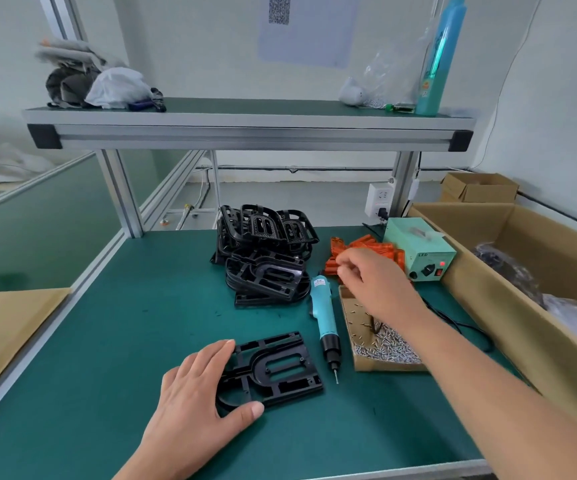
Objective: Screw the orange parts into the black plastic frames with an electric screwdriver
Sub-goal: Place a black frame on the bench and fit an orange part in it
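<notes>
Downward view onto a green table [107, 341]. Near the front edge, one black frame [280, 368] lying flat. Left hand [197, 393] spread over the frame's left end, fingers straight across the far corner, thumb stretched along the near edge.

Just right of the frame, a blue electric screwdriver [325, 320] lying on the table, bit pointing toward the person, untouched. Right of that, a shallow cardboard tray [387, 367] of small silver screws [387, 346].

Behind the single frame, a loose pile of more black frames [266, 258]. Right of the pile, a heap of orange parts [377, 245] toward the back of the table, beside a pale green power box [422, 247] with a red light [442, 264] lit.

Right hand [373, 282] reaching over the tray to the heap, fingers curled down at the orange parts; cannot tell whether pinching one or only touching.

Along the right side, a large open cardboard box [487, 306]. Above, a metal shelf [245, 133] with bags [117, 88] and a tall blue bottle [442, 53].
</notes>
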### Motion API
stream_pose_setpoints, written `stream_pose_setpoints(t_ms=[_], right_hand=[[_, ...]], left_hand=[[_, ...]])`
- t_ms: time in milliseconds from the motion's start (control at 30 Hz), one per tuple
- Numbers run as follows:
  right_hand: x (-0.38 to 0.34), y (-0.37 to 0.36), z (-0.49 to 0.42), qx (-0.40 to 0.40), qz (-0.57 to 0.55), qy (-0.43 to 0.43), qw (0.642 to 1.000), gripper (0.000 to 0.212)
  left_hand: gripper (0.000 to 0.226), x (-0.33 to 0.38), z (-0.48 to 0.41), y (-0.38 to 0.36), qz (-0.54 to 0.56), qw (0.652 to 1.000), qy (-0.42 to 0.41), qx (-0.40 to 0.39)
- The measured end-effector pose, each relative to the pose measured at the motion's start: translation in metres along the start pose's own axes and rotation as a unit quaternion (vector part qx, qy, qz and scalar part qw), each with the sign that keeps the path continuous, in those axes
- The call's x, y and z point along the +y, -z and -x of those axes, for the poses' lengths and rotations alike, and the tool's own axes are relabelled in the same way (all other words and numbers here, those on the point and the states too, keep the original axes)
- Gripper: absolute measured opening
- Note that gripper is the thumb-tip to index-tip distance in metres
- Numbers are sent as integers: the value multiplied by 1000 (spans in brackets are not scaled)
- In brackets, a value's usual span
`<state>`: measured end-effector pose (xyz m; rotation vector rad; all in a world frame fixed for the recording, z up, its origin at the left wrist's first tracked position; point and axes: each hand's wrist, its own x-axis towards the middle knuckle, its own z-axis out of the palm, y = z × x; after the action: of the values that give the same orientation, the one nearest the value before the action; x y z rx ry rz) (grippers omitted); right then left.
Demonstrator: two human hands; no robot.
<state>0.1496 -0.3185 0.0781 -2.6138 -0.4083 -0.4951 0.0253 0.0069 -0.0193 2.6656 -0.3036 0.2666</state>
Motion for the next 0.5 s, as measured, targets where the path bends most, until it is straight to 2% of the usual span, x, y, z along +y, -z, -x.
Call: stream_pose_setpoints(t_ms=[167,300,500], right_hand=[[45,-28,-72,-91,178,9,980,41],[63,-48,-88,-151,257,27,954,37],[71,-65,-90,-125,334,41,933,28]], left_hand=[[110,1,-1,0,9,1000,0,5],[108,2,-1,2,11,1000,6,7],[104,2,1,1,4,1000,8,7]])
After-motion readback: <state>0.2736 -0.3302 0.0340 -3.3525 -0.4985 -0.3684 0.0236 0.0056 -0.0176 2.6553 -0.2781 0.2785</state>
